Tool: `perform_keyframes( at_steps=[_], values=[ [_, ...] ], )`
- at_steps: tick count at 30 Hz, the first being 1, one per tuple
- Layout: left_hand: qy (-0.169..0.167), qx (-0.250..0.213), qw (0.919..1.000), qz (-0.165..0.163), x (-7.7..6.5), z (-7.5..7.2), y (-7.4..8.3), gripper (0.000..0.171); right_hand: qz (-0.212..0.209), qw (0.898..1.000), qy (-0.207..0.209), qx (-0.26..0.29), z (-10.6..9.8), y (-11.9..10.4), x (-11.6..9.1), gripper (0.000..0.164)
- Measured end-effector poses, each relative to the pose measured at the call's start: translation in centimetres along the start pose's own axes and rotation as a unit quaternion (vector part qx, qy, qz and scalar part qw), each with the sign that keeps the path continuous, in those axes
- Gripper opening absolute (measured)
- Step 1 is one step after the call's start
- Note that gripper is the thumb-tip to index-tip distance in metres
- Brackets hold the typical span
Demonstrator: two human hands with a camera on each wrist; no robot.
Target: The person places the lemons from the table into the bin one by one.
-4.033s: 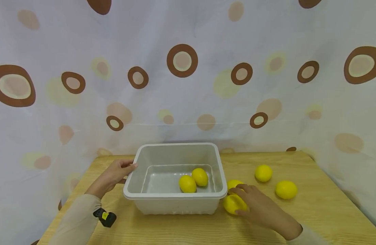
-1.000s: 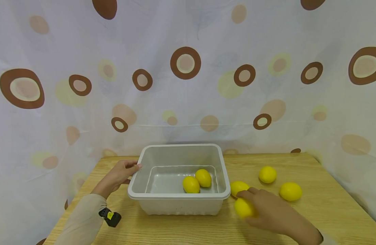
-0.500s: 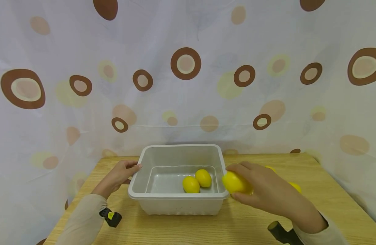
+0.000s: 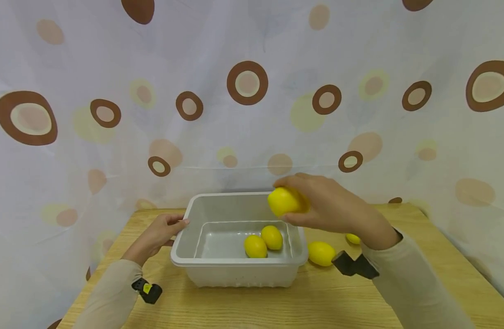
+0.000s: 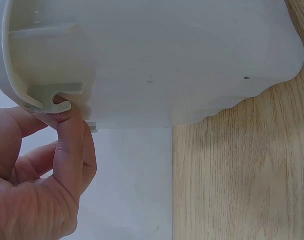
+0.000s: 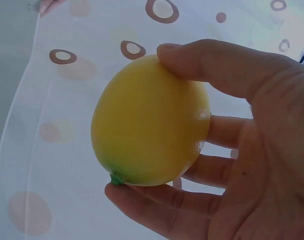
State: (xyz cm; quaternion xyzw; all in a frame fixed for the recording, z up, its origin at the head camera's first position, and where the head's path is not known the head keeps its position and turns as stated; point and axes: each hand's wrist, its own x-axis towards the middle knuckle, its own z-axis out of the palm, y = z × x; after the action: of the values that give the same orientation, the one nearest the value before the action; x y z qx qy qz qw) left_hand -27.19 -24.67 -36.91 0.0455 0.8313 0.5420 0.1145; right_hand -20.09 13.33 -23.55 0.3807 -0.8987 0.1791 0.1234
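Observation:
My right hand (image 4: 326,203) grips a yellow lemon (image 4: 286,202) between thumb and fingers, raised over the right side of a white plastic bin (image 4: 239,262). In the right wrist view the held lemon (image 6: 149,120) shows a green tip, with the fingers wrapped around its far side. Two lemons (image 4: 255,246) lie together on the bin's floor, toward its right. At the bin's left rim, my left hand (image 4: 156,235) pinches the edge; the left wrist view shows its fingers (image 5: 69,145) curled under the rim of the bin (image 5: 142,60).
On the wooden table (image 4: 252,306), one lemon (image 4: 322,253) sits just right of the bin. Another lemon (image 4: 353,238) is partly hidden behind the right forearm. A spotted white curtain (image 4: 244,137) hangs behind the table.
My right hand has taken a lemon from the table beside the bin and lifted it up and leftward over the bin. The left hand has kept its hold on the rim.

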Motion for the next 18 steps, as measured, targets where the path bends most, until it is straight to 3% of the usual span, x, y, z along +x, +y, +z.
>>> perform_keyframes(
  at_steps=[11, 18],
  values=[
    [0.001, -0.002, 1.0, -0.001, 0.0, 0.0, 0.0, 0.052, 0.032, 0.999, -0.031, 0.023, 3.1, 3.3, 6.1, 0.052],
    [0.001, 0.0, 1.0, 0.0, 0.0, 0.0, 0.0, 0.051, 0.038, 0.997, -0.063, -0.008, 5.2, 4.5, 8.5, 0.049]
  ],
)
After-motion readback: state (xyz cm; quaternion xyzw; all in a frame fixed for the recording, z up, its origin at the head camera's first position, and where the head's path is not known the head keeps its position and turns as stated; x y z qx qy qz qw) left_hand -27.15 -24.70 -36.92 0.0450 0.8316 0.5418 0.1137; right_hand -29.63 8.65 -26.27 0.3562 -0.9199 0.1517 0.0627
